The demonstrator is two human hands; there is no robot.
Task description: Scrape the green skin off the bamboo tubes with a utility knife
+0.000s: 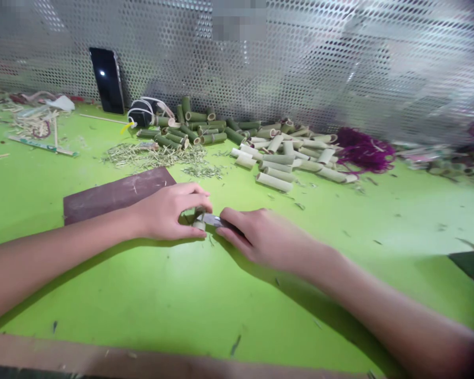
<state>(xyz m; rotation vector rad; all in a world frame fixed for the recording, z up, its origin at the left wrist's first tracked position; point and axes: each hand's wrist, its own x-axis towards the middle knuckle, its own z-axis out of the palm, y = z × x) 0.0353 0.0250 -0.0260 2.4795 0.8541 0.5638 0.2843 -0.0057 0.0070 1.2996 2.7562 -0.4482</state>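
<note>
Bamboo tube (199, 225) was clamped in the left hand (166, 213), and the right hand (256, 237) held a knife blade (212, 219) against it, so the two hands were almost touching.

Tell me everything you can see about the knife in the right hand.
The knife shows only as a short, flat blade of grey metal, its edge too small to judge. The rest is hidden by the right hand, whose fingers close around it. It lies roughly level above the green tabletop, pointing toward the left hand, and appears to touch the pale bamboo piece held there.
</note>
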